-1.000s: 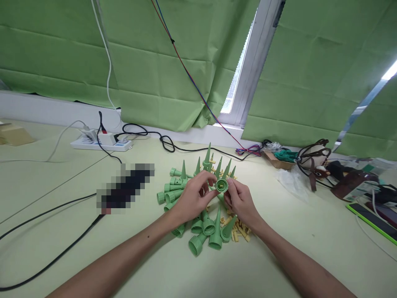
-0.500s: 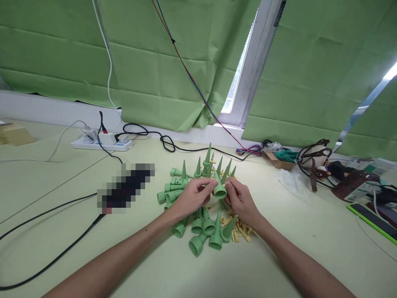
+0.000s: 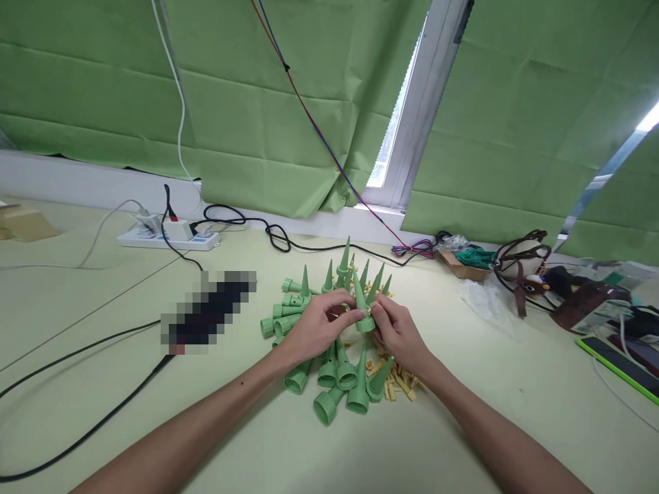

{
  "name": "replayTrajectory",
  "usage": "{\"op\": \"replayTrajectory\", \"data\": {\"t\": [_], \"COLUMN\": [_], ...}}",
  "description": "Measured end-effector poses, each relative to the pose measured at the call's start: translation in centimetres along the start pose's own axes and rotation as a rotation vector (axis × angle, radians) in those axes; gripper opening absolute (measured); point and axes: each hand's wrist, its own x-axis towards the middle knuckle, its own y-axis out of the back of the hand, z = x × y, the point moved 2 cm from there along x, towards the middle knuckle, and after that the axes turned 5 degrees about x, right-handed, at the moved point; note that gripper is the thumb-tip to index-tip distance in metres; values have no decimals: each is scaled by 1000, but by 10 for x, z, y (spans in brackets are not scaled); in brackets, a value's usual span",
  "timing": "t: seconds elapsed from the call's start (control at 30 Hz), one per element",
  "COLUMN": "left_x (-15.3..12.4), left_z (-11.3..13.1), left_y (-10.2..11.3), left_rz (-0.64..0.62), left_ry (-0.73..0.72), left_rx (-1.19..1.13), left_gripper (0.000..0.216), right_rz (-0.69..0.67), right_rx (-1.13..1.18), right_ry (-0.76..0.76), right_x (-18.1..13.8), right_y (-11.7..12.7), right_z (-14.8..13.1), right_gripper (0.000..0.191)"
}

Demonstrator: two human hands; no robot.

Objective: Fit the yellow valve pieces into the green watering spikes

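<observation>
Above the pile, a green plastic watering spike [image 3: 359,291] points upward, its wide ribbed collar at the bottom. My left hand [image 3: 322,322] grips it from the left, thumb across the front just above the collar. At the spike's right side, my right hand [image 3: 395,329] pinches a small yellow valve piece [image 3: 369,311], mostly hidden by the fingers; how deep it sits in the spike I cannot tell. Several more green spikes [image 3: 357,391] lie below and left of my hands. Others stand upright behind, one tall spike [image 3: 344,264] among them. Loose yellow valve pieces [image 3: 404,383] are heaped beneath my right wrist.
A pixelated dark object [image 3: 211,312] with a black cable lies to the left. Behind it is a white power strip [image 3: 169,238]. Along the right are a clear plastic bag [image 3: 487,302], a cardboard box [image 3: 463,266], a bag with straps [image 3: 522,257] and a green-edged phone [image 3: 620,367].
The held spike has tilted so its open bottom no longer faces me. My left thumb has moved lower and across its front. My right hand stays close at its side.
</observation>
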Motion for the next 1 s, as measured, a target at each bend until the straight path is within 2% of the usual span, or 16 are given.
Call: {"op": "replayTrajectory", "data": {"t": [0.4,0.6,0.8,1.0], "left_x": [-2,-2,-3,-1], "left_z": [-4,-4,-10,-8], "left_y": [-1,-5,-6,-6], "left_rz": [54,103,47,22], "left_ry": [-182,-87,93,87], "left_rx": [244,253,-17,-57], "left_gripper": [24,24,28,36], "right_rz": [28,95,42,-12], "right_rx": [-231,-403,-478,-529], "right_ry": [54,155,197,257], "right_x": [1,3,-1,-2], "right_y": [1,0,-4,-7], "right_z": [-2,-6,-5,-5], "right_gripper": [39,38,42,43]}}
